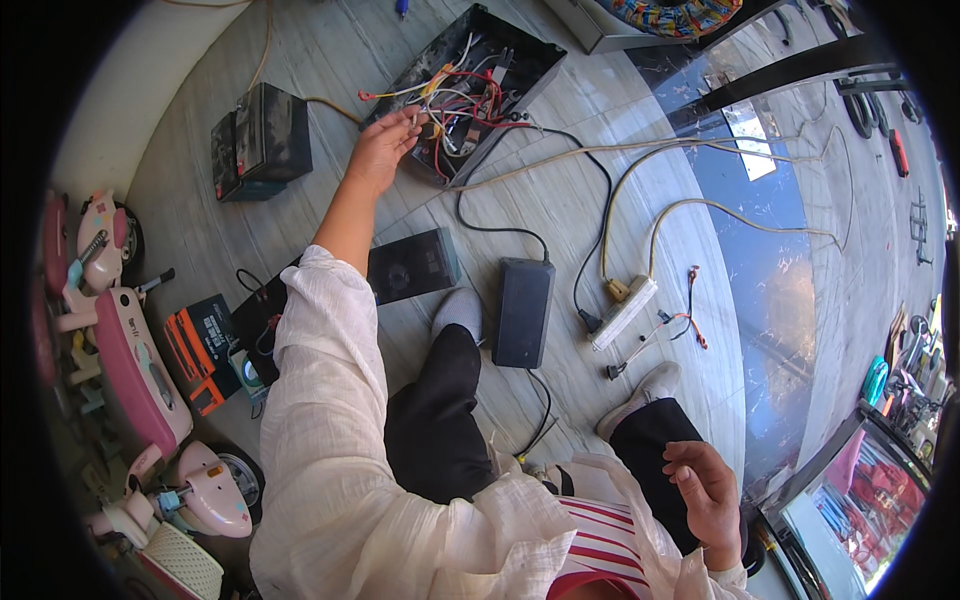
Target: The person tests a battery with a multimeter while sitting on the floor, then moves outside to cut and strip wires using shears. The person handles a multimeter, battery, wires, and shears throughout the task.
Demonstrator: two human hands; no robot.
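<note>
My left hand (385,150) reaches to the near left corner of an open black battery box (534,80), its fingers closed on a pale wire (414,112) among a tangle of red, white and yellow leads (470,100). Two black batteries (265,135) stand left of the box. A black charger brick (522,310) lies between it and my feet, with a white power strip (625,310) carrying a plug to its right and a short loose cable (690,320) beside that. My right hand (705,490) hangs at the lower right, empty, its fingers loosely bent and apart.
Pink children's ride-on vehicles (135,370) line the left side, near orange-and-black boxes (195,355) and a dark case (405,265) on the floor. Cables cross toward the right, where a glass panel (835,510) and assorted items (900,360) stand. A patterned tyre-like object (655,15) sits at the top.
</note>
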